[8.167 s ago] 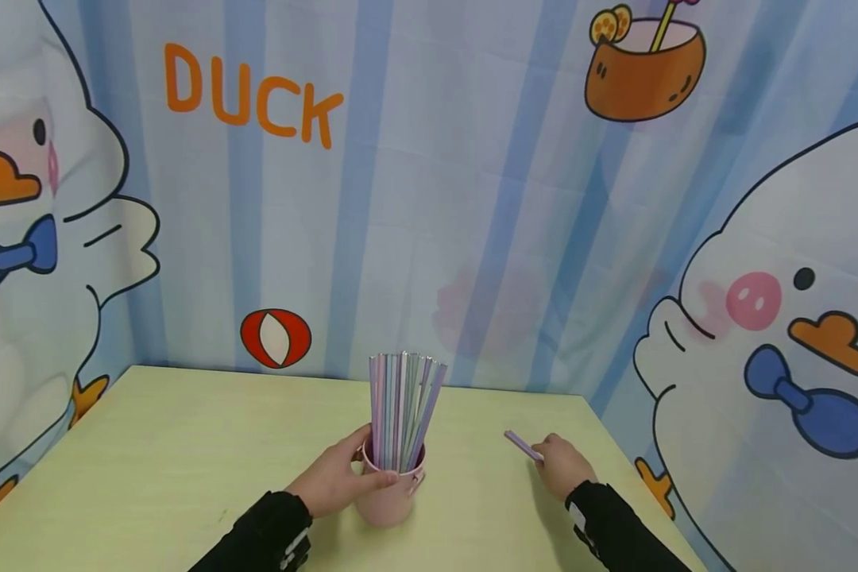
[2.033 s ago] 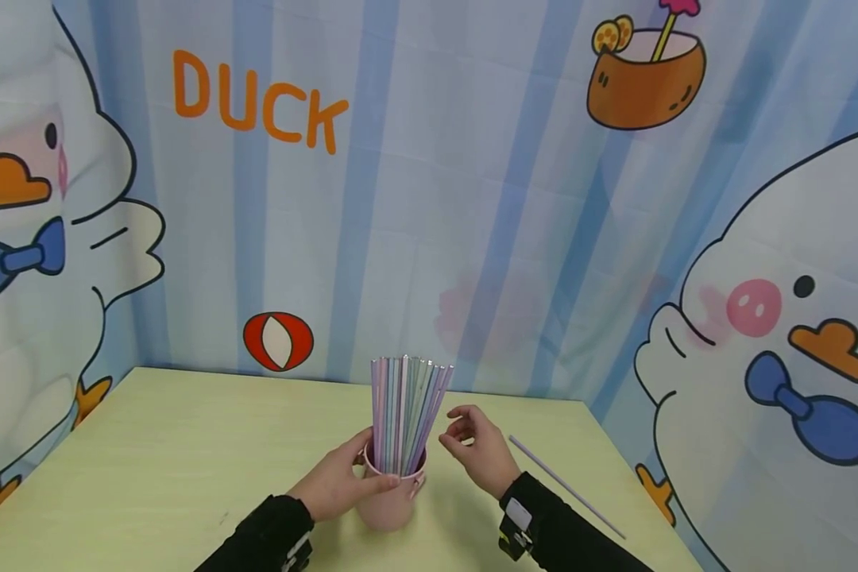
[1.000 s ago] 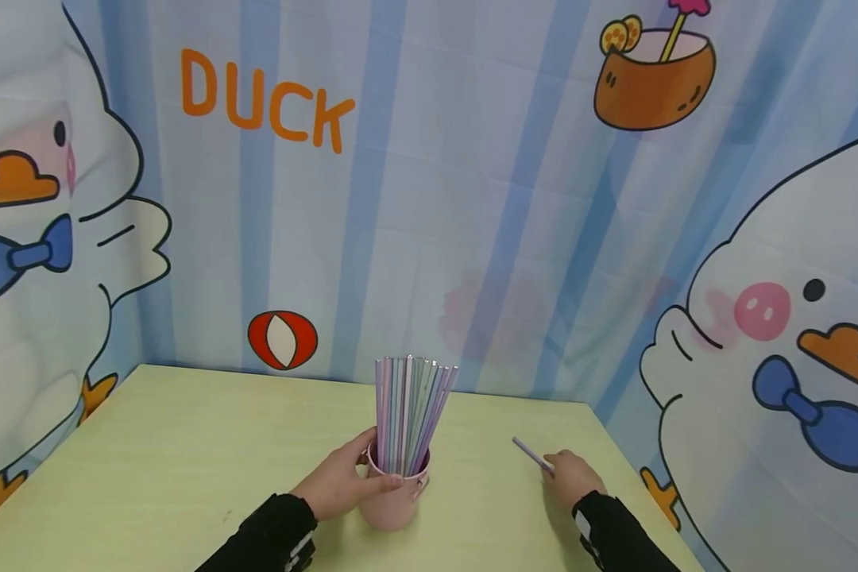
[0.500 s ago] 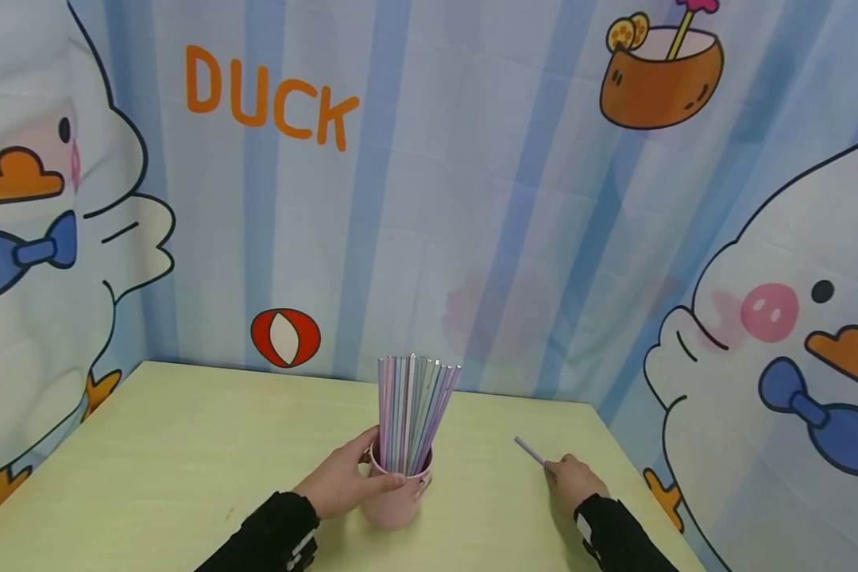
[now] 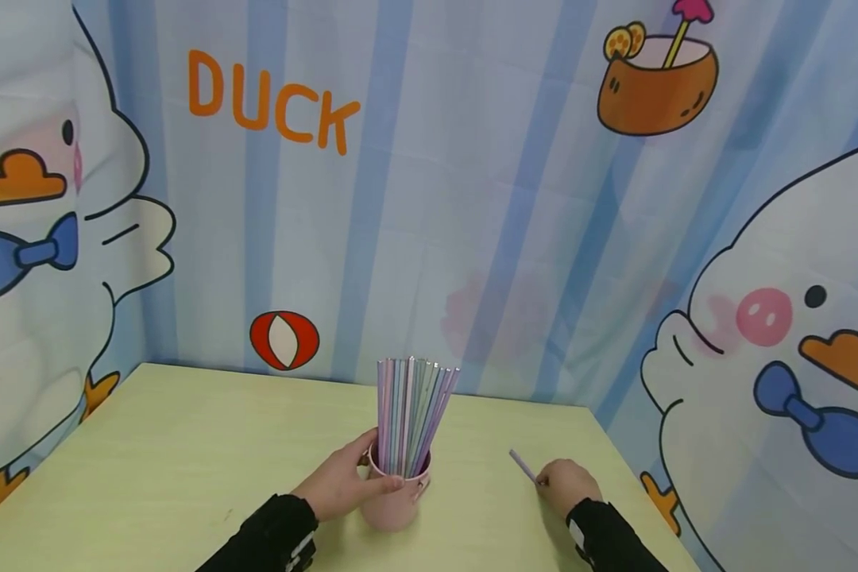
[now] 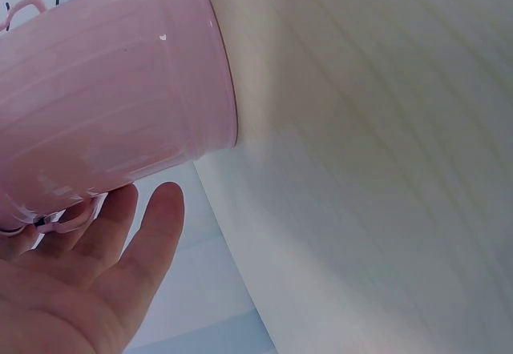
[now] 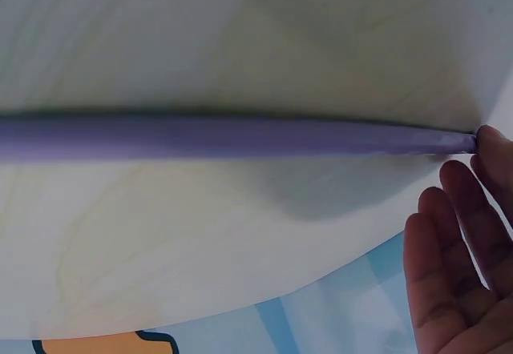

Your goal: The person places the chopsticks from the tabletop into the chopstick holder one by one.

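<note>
A small pink bucket (image 5: 392, 507) stands on the table, packed with upright pastel drinking straws (image 5: 411, 413) in purple, pink, blue and green. My left hand (image 5: 343, 479) grips the bucket at its rim, thumb across the front and fingers behind. In the left wrist view the bucket's side (image 6: 120, 90) fills the upper left, with fingers (image 6: 156, 226) against it. To the right, my right hand (image 5: 570, 486) pinches a single purple straw (image 5: 522, 465) low over the table. The right wrist view shows this straw (image 7: 240, 139) running lengthwise, with thumb and fingertips at its far visible end.
The pale yellow table (image 5: 243, 453) stretches left of the bucket and ends at a striped blue duck-print curtain (image 5: 429, 199) at the back. Another curtain panel with a large duck (image 5: 772, 381) borders the right side.
Two seconds ago the purple straw lay loose while my right hand hovered beside the bucket; now that hand holds the straw. Just lately it shifted slightly nearer, turning the straw. My left hand keeps its grip.
</note>
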Action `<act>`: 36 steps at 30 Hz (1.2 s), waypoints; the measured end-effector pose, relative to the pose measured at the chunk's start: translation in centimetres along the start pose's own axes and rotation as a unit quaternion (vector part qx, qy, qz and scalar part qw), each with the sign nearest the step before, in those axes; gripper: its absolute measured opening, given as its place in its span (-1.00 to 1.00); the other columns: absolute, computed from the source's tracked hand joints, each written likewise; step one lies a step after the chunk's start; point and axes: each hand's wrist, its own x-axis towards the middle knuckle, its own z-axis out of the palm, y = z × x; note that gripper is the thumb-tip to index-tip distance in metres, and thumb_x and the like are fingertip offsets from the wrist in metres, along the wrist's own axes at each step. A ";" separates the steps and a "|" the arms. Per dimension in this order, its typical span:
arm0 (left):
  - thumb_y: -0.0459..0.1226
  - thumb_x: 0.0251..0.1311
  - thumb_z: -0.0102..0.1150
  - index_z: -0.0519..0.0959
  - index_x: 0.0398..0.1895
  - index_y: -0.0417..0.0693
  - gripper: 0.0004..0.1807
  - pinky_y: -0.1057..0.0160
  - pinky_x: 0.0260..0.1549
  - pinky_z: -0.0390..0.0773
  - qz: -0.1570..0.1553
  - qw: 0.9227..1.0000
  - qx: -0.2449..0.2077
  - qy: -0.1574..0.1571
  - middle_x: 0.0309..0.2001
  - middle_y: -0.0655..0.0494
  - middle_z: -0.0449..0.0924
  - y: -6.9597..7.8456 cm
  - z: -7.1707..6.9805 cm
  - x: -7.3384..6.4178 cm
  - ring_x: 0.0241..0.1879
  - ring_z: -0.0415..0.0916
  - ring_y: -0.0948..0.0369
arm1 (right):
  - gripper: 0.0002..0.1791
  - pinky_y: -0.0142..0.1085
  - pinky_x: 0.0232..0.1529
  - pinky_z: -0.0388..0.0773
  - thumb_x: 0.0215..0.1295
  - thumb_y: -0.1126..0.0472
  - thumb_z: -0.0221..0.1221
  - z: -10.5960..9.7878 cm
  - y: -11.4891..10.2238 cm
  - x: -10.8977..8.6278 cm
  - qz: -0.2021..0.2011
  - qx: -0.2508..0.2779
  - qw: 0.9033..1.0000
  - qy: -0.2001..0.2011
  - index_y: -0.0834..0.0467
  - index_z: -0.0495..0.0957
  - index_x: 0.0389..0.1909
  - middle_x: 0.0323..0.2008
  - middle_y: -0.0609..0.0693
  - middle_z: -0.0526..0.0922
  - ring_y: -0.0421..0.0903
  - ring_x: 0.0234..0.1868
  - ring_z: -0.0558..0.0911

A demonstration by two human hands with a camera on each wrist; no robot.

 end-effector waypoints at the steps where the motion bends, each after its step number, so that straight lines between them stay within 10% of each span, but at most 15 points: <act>1: 0.17 -0.01 0.35 0.11 0.54 0.06 0.06 -0.33 0.12 0.38 -0.001 1.000 0.000 0.000 0.35 -0.03 0.35 0.0 0.0 0.0 0.15 0.37 -0.09 | -0.95 -0.18 -0.45 0.61 0.10 0.24 0.37 0.1 -0.1 0.0 -0.004 0.006 1.000 -0.003 0.14 0.75 -0.47 -0.49 -0.05 0.67 -0.09 -0.49 0.60; 24: 0.17 0.00 0.35 0.13 0.53 0.06 0.04 -0.32 0.10 0.40 0.000 1.000 0.005 0.002 0.34 -0.03 0.37 0.1 0.0 0.0 0.14 0.37 -0.07 | -0.78 -0.22 -0.44 0.56 0.16 0.40 0.28 -2.2 -7.7 0.1 -0.105 0.122 0.987 -0.029 0.25 0.72 -0.15 -0.45 -0.06 0.63 -0.13 -0.45 0.55; 30: 0.16 0.01 0.35 0.12 0.53 0.08 0.03 -0.31 0.10 0.40 0.003 1.000 0.004 0.002 0.34 -0.02 0.37 0.1 -0.1 0.0 0.13 0.37 -0.07 | -0.74 -0.25 -0.43 0.62 0.26 0.37 0.23 -5.4 -10.3 0.7 -0.086 0.245 0.966 0.009 0.28 0.63 -0.03 -0.38 -0.02 0.62 -0.13 -0.39 0.59; 36: 0.13 0.04 0.35 0.12 0.53 0.05 0.01 -0.30 0.12 0.39 0.013 1.000 0.006 0.000 0.34 -0.03 0.36 0.0 0.0 0.0 0.14 0.37 -0.09 | -0.72 -0.17 -0.34 0.73 0.27 0.37 0.22 -8.7 -12.2 1.7 -0.025 0.397 0.915 0.074 0.29 0.55 0.00 -0.33 0.07 0.59 -0.07 -0.35 0.65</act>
